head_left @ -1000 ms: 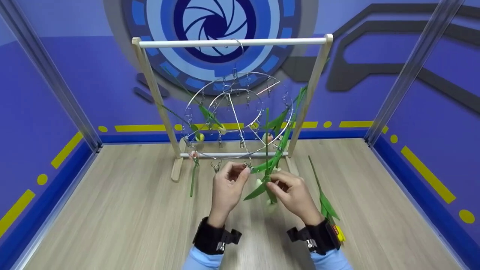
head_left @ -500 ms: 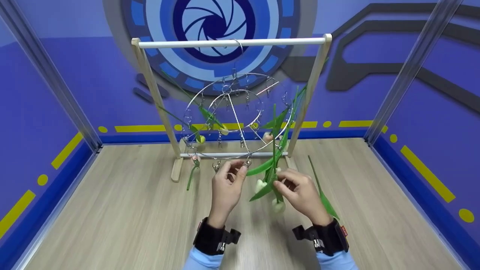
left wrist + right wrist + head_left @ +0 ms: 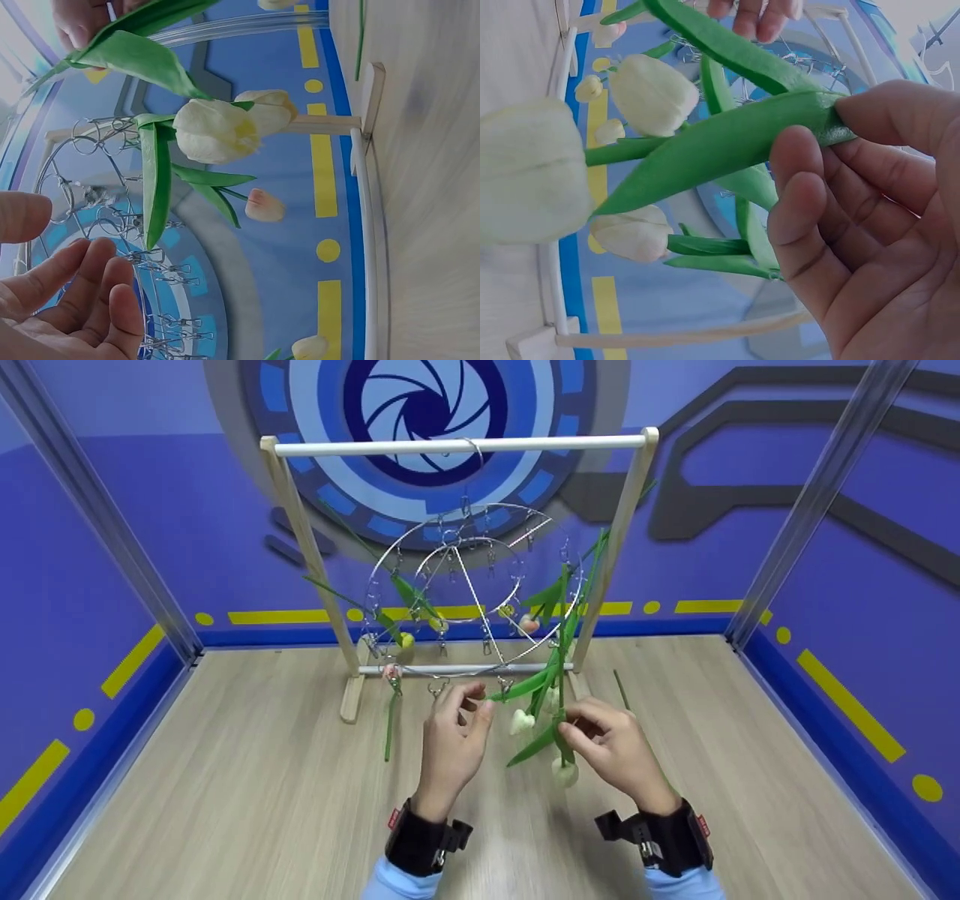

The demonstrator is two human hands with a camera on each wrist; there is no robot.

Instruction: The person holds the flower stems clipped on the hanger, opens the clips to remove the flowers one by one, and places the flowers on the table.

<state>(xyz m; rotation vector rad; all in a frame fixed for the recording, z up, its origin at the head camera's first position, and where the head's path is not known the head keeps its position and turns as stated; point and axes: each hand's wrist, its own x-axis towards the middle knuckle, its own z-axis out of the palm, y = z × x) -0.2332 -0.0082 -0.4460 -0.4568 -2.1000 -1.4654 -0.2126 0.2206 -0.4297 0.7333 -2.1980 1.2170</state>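
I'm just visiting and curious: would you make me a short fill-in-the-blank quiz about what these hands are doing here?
1. The right hand pinches a tulip by its green ____.
2. The round wire clip hanger hangs from a white ____.
3. The left hand holds ____.
4. The floor looks like pale ____.

Missing words: stem; bar; nothing; wood

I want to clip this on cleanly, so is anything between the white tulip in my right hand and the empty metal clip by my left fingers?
Partly. The right hand pinches the white artificial tulip's stem; a neighbouring hanging tulip's long green leaf crosses toward the empty metal clip near the left hand. Otherwise open air.
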